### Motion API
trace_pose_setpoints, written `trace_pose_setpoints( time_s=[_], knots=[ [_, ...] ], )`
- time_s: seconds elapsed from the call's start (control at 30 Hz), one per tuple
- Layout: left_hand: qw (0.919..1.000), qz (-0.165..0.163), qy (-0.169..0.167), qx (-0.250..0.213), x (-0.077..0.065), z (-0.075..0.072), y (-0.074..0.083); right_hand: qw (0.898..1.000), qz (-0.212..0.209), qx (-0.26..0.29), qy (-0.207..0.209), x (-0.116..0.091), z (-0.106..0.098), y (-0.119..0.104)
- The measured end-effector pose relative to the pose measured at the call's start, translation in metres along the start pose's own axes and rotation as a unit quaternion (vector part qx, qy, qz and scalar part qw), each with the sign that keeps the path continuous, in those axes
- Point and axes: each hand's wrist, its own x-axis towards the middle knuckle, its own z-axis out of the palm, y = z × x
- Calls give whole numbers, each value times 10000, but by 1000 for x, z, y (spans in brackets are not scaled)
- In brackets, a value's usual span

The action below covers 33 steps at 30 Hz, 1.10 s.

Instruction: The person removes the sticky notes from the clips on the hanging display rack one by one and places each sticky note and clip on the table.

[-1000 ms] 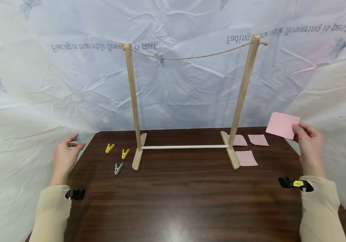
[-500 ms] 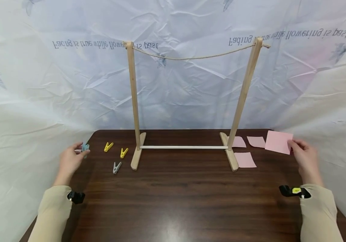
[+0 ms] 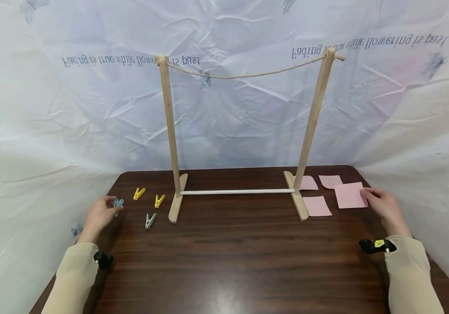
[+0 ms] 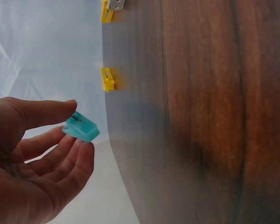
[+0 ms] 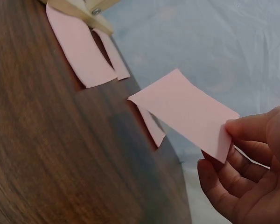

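Note:
Between thumb and fingers, my left hand (image 3: 100,214) pinches a light-blue clothespin (image 4: 81,127) over the table's left edge. To its right lie two yellow clothespins, a farther one (image 3: 139,193) and a nearer one (image 3: 159,200), and a grey clothespin (image 3: 150,220). On the other side, my right hand (image 3: 385,208) pinches a pink square of paper (image 5: 186,109) by its right edge, thumb on top. That sheet is held over the table, overlapping the corner of a pink paper at the back (image 3: 330,181) in the head view. Two more pink papers (image 3: 317,206) lie by the stand's right foot.
A wooden stand (image 3: 313,126) rises mid-table, its two posts joined by a white rod (image 3: 236,192) low down and a sagging rope (image 3: 244,76) at the top. A pale printed sheet (image 3: 228,126) hangs behind the dark wooden table (image 3: 216,253) and at both sides.
Both hands have come lower and inward over the table, the left with the light-blue clothespin, the right with the pink paper. The stand and the things on the table stay put.

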Motion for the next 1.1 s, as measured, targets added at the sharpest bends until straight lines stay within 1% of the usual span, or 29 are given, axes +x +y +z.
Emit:
trace_pose_setpoints(
  time_s=[0.1, 0.2, 0.27, 0.33, 0.43, 0.6, 0.73, 0.97, 1.1],
  knots=[
    [9999, -46, -152, 68, 3, 2, -1, 9996, -10, -188, -214, 5, 0, 6],
    [9994, 40, -290, 189, 5, 3, -2, 9986, 133, -280, -422, 10, 2, 11],
    [9989, 24, -413, 216, 5, 3, -1, 9981, 167, -332, -496, 12, 3, 14],
    [9984, -3, -502, 246, 6, 4, 0, 9979, 167, -353, -523, 14, 5, 16],
    [9978, -163, -598, 246, 8, 6, 2, 9975, 42, -512, -485, 16, 8, 22],
    [9967, -338, -681, 293, 13, 11, -1, 9956, -14, -771, -538, 18, 10, 31],
    [9958, -464, -750, 260, 16, 14, -3, 9948, -54, -805, -618, 17, 10, 35],
    [9951, -441, -847, 270, 16, 16, 0, 9946, -50, -811, -644, 17, 10, 36],
    [9944, -519, -885, 258, 16, 17, -1, 9946, 7, -821, -640, 19, 13, 37]
  ],
)
